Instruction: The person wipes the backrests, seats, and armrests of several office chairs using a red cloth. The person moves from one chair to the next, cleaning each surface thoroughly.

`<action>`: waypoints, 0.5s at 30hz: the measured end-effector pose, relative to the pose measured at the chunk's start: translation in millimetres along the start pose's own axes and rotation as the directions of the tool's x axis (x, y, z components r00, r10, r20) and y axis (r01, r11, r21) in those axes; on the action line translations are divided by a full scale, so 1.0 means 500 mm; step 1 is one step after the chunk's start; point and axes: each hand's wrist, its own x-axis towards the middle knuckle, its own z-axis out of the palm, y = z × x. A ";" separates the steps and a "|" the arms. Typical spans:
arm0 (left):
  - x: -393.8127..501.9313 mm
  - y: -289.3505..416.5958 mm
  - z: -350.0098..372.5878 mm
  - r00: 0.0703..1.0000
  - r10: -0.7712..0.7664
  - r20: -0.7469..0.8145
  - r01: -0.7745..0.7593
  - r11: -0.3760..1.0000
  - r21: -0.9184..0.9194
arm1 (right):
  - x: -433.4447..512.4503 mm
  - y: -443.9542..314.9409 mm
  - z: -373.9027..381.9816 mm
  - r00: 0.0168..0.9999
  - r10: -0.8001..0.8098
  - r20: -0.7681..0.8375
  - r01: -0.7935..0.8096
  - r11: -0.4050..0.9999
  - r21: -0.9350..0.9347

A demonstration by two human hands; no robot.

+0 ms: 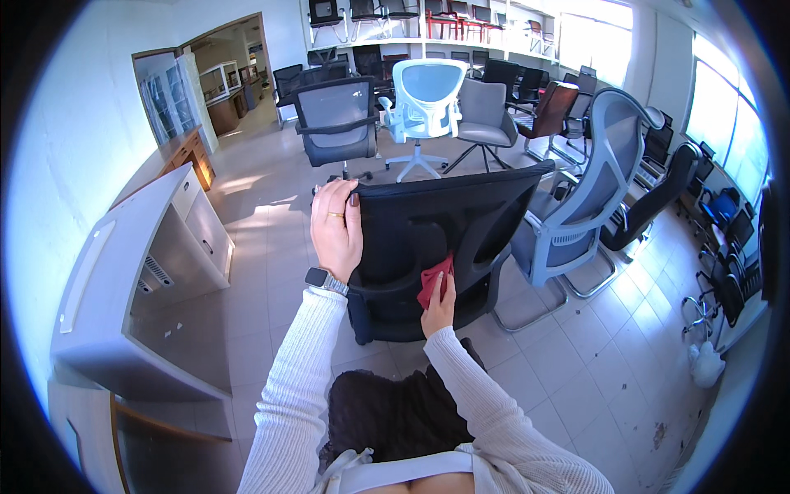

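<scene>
Directly before me stands a black office chair (395, 241), its backrest turned rear side towards me. My left hand (336, 228) rests on the upper left corner of that backrest, fingers over the top edge; a ring and a wristwatch (326, 280) are on it. My right hand (439, 309) holds a folded red cloth (435, 281) against the lower middle of the backrest's back. The seat is hidden behind the backrest.
Close on the right stands a grey high-backed mesh chair (580, 204). Beyond my chair are a black mesh chair (336, 117), a white-framed chair (426, 105) and a grey upholstered chair (484, 111). A pale desk (148, 216) lines the left wall. A plastic bag (705, 364) lies far right.
</scene>
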 end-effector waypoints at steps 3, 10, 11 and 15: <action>0.002 -0.001 -0.003 1.000 -0.003 0.013 0.003 1.000 -0.006 | -0.011 0.043 0.015 0.995 -0.099 0.012 0.099 0.989 -0.106; 0.007 0.000 -0.016 0.999 -0.011 0.048 0.012 1.000 -0.021 | -0.024 0.085 -0.006 0.957 -0.291 0.010 0.288 0.938 -0.192; 0.008 0.000 -0.018 0.998 -0.013 0.058 0.014 1.000 -0.023 | -0.028 0.087 -0.014 0.955 -0.294 0.035 0.295 0.937 -0.187; 0.024 -0.017 -0.035 0.990 -0.022 0.138 0.037 0.994 -0.101 | -0.029 0.017 -0.088 0.947 -0.290 -0.140 0.307 0.945 0.115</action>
